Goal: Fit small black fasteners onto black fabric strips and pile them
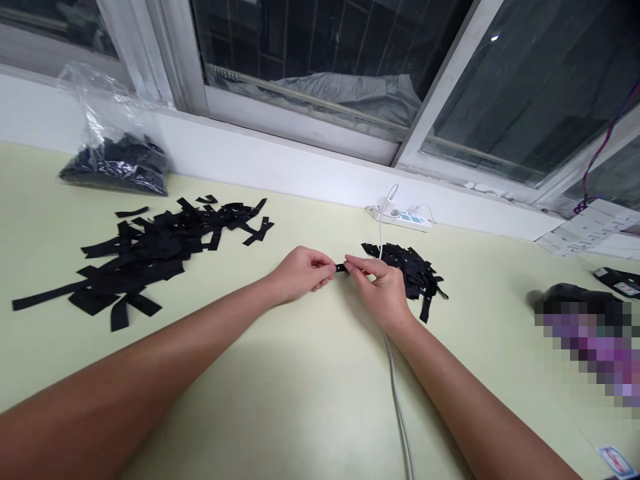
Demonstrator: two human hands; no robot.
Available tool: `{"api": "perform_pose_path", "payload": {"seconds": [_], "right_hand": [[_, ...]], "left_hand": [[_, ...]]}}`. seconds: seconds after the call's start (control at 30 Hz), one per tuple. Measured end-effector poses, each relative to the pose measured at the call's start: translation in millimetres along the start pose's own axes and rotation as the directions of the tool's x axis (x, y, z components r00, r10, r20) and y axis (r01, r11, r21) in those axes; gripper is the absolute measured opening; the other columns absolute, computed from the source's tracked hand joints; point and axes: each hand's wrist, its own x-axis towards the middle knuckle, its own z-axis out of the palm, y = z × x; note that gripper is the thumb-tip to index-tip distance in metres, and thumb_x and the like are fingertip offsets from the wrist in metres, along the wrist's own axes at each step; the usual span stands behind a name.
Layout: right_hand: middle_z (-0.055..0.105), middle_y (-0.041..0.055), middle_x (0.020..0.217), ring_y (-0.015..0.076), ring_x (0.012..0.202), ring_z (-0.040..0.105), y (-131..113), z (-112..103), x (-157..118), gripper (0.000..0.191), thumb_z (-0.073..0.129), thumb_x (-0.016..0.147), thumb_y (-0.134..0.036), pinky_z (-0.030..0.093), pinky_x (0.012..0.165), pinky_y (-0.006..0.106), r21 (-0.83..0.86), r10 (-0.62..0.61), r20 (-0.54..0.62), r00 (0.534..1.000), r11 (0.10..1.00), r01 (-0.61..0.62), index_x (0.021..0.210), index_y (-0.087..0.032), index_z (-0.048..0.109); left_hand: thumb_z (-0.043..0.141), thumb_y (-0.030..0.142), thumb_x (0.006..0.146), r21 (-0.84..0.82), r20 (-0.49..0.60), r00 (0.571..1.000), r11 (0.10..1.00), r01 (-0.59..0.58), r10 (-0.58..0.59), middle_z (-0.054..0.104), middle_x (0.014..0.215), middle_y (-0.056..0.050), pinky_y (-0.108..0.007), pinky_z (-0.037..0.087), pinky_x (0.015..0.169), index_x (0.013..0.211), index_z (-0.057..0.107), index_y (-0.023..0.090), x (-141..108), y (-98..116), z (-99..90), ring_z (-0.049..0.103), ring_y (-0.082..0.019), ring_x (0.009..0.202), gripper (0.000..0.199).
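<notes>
Fingers (327, 271) of the left hand (301, 275) and right hand (384, 288) are pinched narrow on the two ends of a short black strip (341, 268), held between them over the pale green table (295, 393); a light cable (393, 373) passes beneath the right wrist; beyond lie a small black heap (413, 268) and, leftward, a larger black heap (160, 243). Farther back sit a clear bag (120, 163) of dark pieces and a white power strip (417, 222).

Strips (155, 247) appear matt, cloth-like. Bag (110, 120) is clear, glossy, wrinkled plastic. Table (300, 400) is smooth with slight sheen. Window panes (500, 87) show reflective glass.
</notes>
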Motion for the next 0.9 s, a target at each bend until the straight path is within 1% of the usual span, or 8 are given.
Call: {"api": "perform_pose_path", "payload": {"seconds": [0.1,0.2,0.37,0.5,0.73,0.83,0.9], "right_hand": [[0.077,0.0000,0.094,0.0196,0.089,0.069,-1.3,0.4,-0.6,0.015,0.068,0.085,-0.026,0.055,0.081,0.035,-0.030,-0.091,0.007,0.996,0.995,0.091,0.095,-0.029,0.079],[0.077,-0.0013,0.089,0.0187,0.085,0.069,-2.3,0.1,0.2,0.015,0.069,0.084,-0.021,0.054,0.079,0.035,-0.069,-0.165,0.006,0.986,0.984,0.165,0.092,-0.029,0.079],[0.077,-0.0017,0.091,0.0178,0.082,0.068,-1.6,2.2,0.9,0.020,0.066,0.086,-0.016,0.053,0.079,0.036,-0.108,-0.284,0.021,0.959,0.953,0.284,0.094,-0.030,0.078],[0.076,-0.0005,0.095,0.0178,0.086,0.068,0.1,5.4,0.4,0.022,0.065,0.088,-0.016,0.054,0.079,0.034,-0.134,-0.310,0.008,0.951,0.942,0.308,0.098,-0.029,0.078],[0.074,0.0017,0.096,0.0173,0.085,0.065,0.5,6.2,1.2,0.023,0.062,0.090,-0.017,0.053,0.076,0.033,-0.205,-0.366,0.018,0.931,0.909,0.362,0.101,-0.028,0.078],[0.074,0.0028,0.096,0.0175,0.085,0.064,-0.2,6.3,1.4,0.023,0.061,0.090,-0.017,0.053,0.077,0.033,-0.225,-0.401,0.027,0.916,0.890,0.397,0.102,-0.027,0.078],[0.073,0.0034,0.096,0.0175,0.085,0.063,-1.6,6.5,1.0,0.023,0.060,0.090,-0.018,0.052,0.077,0.034,-0.212,-0.404,0.024,0.915,0.892,0.399,0.102,-0.026,0.078]], "left_hand": [[0.064,0.026,0.081,-0.042,-0.001,1.000,0.999,0.010,-0.010,0.063,0.067,-0.003,-0.024,0.046,0.055,0.080,0.071,0.013,0.1,0.6,0.2,0.055,-0.011,0.060,0.015],[0.065,0.025,0.081,-0.075,0.010,1.000,0.997,0.006,-0.006,0.063,0.068,-0.003,-0.024,0.044,0.055,0.084,0.072,0.013,0.8,0.2,-0.4,0.054,-0.010,0.060,0.015],[0.067,0.026,0.079,-0.129,0.043,0.999,0.992,0.002,0.003,0.067,0.075,-0.004,-0.024,0.042,0.055,0.087,0.074,0.013,3.6,-0.9,-2.2,0.054,-0.010,0.061,0.017],[0.067,0.026,0.078,-0.150,0.040,0.999,0.989,0.008,-0.002,0.068,0.076,-0.005,-0.024,0.042,0.056,0.084,0.074,0.013,4.6,0.4,-3.9,0.054,-0.010,0.061,0.016],[0.068,0.025,0.076,-0.174,0.040,0.999,0.984,0.037,-0.031,0.067,0.076,-0.005,-0.026,0.043,0.058,0.082,0.074,0.012,2.9,7.3,-4.6,0.054,-0.011,0.063,0.015],[0.069,0.026,0.076,-0.190,0.040,0.999,0.981,0.040,-0.033,0.067,0.076,-0.004,-0.026,0.042,0.059,0.083,0.074,0.012,3.5,6.8,-5.6,0.054,-0.011,0.063,0.017],[0.070,0.028,0.077,-0.191,0.047,0.998,0.981,0.038,-0.030,0.066,0.075,-0.005,-0.026,0.042,0.060,0.084,0.074,0.012,3.8,5.5,-6.7,0.054,-0.011,0.065,0.019]]}}
